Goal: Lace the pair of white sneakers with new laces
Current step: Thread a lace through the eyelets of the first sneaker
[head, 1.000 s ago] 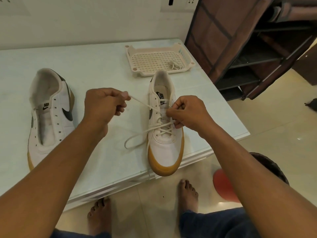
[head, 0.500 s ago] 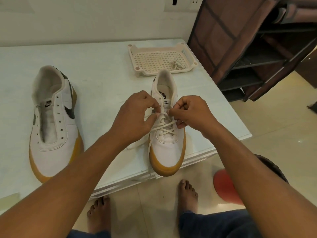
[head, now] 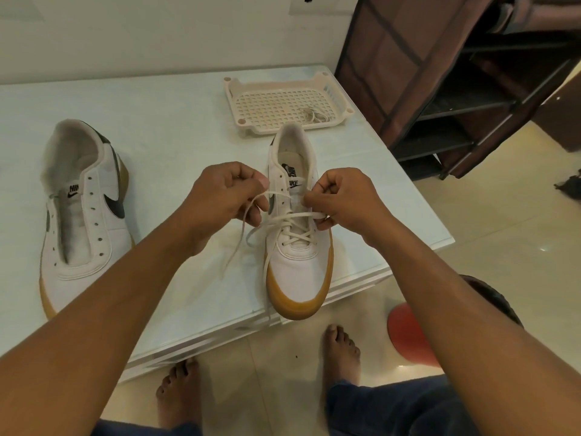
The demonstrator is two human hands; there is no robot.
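Working on the half-laced sneaker [head: 298,269] at the front edge of the bench [head: 176,127]. Pinching the lace [head: 240,232] in the left hand [head: 226,196] just left of that sneaker, and its other run in the right hand [head: 342,199] by the right eyelets. Soft, limp, light cord, likely to slip: best gripped near the stiff tip. Unlaced sneaker [head: 85,215] lying well left.

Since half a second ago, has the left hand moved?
Yes. The left hand has moved left, off the half-laced sneaker, toward the unlaced sneaker, pinching the lace.
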